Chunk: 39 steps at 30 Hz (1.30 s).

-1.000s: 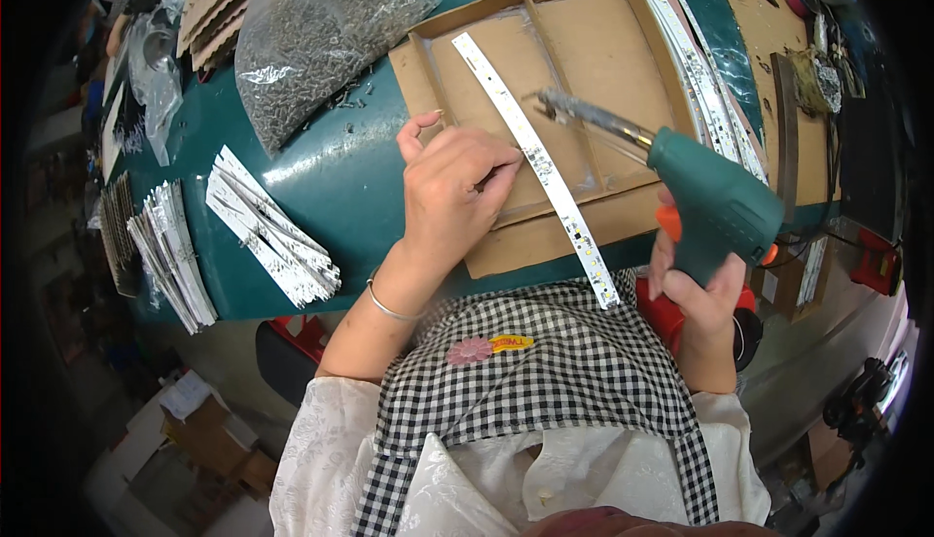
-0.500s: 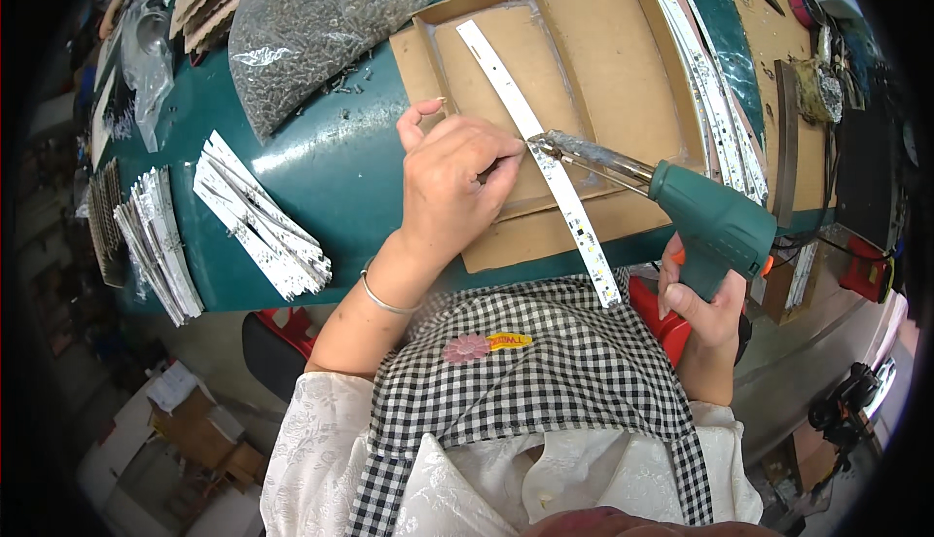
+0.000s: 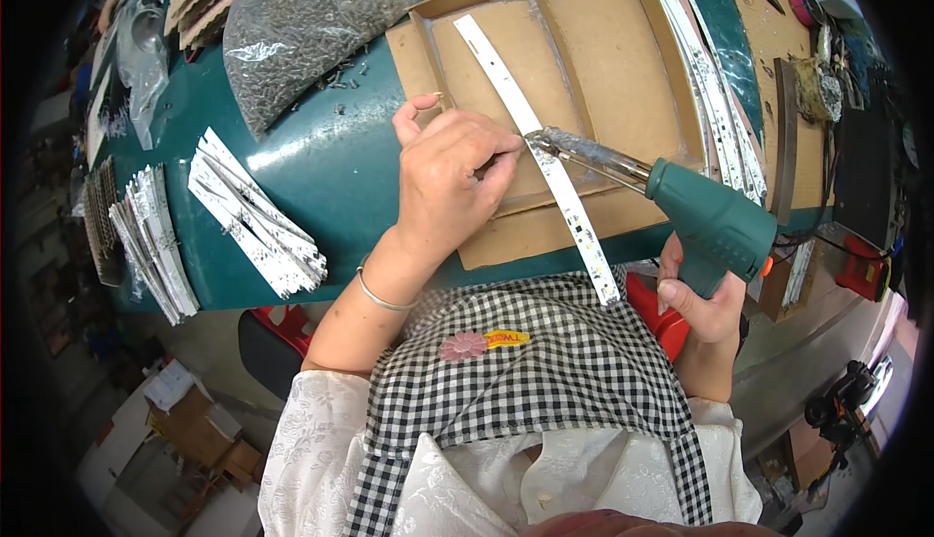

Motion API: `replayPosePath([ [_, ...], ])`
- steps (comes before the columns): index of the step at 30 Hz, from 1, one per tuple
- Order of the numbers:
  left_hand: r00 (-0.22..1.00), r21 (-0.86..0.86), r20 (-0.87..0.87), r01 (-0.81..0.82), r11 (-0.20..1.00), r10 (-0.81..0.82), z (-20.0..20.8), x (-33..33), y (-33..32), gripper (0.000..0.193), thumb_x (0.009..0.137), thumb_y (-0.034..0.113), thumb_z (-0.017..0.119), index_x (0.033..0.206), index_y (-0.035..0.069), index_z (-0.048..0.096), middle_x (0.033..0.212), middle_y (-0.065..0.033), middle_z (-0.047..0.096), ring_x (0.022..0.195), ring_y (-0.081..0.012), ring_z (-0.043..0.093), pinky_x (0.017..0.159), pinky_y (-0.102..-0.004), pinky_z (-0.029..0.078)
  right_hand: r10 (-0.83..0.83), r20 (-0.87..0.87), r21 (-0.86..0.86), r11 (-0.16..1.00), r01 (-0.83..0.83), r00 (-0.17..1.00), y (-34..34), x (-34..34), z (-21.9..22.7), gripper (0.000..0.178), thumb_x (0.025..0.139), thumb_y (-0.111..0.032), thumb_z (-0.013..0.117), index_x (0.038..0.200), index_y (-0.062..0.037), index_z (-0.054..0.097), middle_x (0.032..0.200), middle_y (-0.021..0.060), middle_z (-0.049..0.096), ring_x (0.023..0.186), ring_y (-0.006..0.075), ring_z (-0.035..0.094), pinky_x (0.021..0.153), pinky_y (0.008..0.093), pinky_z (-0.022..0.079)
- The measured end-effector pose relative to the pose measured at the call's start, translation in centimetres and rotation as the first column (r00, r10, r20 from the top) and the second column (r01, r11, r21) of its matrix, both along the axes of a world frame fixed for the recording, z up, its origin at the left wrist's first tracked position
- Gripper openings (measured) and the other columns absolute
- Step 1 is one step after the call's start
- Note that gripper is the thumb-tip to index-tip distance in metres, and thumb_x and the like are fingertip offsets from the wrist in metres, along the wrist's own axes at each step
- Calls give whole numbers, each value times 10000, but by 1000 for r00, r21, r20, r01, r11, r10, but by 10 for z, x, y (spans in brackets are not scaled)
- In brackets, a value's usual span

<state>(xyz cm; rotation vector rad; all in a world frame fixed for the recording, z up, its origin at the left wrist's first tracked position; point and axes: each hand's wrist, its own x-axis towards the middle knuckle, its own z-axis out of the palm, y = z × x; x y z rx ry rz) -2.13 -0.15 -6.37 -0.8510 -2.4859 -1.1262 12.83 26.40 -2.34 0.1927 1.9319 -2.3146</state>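
- From my distant seat I see the white strip lying slantwise over the cardboard tray; its lower end passes beyond the edge of the green bench.
- The left grip, a bare hand, is closed, with thumb and forefinger pinched together beside the strip; what is between these fingertips is too small for me to tell.
- The right grip is gripping the green pistol-shaped tool by its handle.
- The metal tip of this tool is at the strip, just beside the left fingertips.
- About writing, I notice a yellow patch with red lettering on the checked apron, next to a pink flower.
- The strip carries small dark and yellowish spots; any print there is too fine for me to read.
- At the left lie a bundle of white strips and a clear bag of small metal parts.
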Motion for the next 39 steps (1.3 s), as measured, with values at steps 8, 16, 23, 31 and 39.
replayPosePath([
  [8, 1000, 6, -1, 8, 1000, -8, -1, 0, 0, 153, 711, 22, 789, 752, 132, 690, 722, 21, 676, 725, -132, 652, 972, -429, 356, 12, -1, 50, 999, -12, 1000, 3, 1, 0, 547, 812, -28, 752, 1274, 82, 480, 889, 123, 597, 641, 139, 558, 562, 250, 450],
  [16, 1000, 16, 2, 14, 1000, -14, 1, -1, 1, 153, 717, 24, 788, 754, 132, 687, 720, 21, 671, 720, -133, 643, 971, -429, 356, -177, 34, -136, 974, 180, 984, 7, 0, 8, 728, 765, -122, 800, 1329, 143, 423, 917, 162, 589, 575, 151, 562, 421, 254, 474],
  [23, 1000, -51, 15, 26, 998, -26, 5, 0, -3, 149, 737, 31, 808, 788, 124, 703, 766, 21, 704, 755, -137, 670, 965, -411, 379, -249, -112, -234, 947, 219, 962, 6, -1, 10, 777, 786, -111, 762, 1379, 121, 317, 878, 105, 504, 518, 147, 540, 399, 256, 498],
  [31, 996, -170, -57, 51, 984, -62, 40, 0, -16, 217, 696, 43, 823, 888, 92, 733, 824, -22, 715, 806, -195, 677, 894, -419, 465, -418, -255, -213, 904, 371, 872, 19, 5, 22, 781, 775, -39, 748, 1422, 60, 322, 927, 107, 479, 630, 172, 575, 490, 270, 502],
  [39, 767, -305, 174, 638, 707, -617, 78, 31, 29, 330, 766, 144, 648, 1077, 63, 723, 1156, -33, 688, 1027, -241, 578, 885, -376, 443, -555, -421, 349, 631, 693, 717, 37, -15, -12, 649, 790, 60, 756, 1360, 32, 446, 958, 61, 548, 780, 115, 591, 607, 243, 484],
])
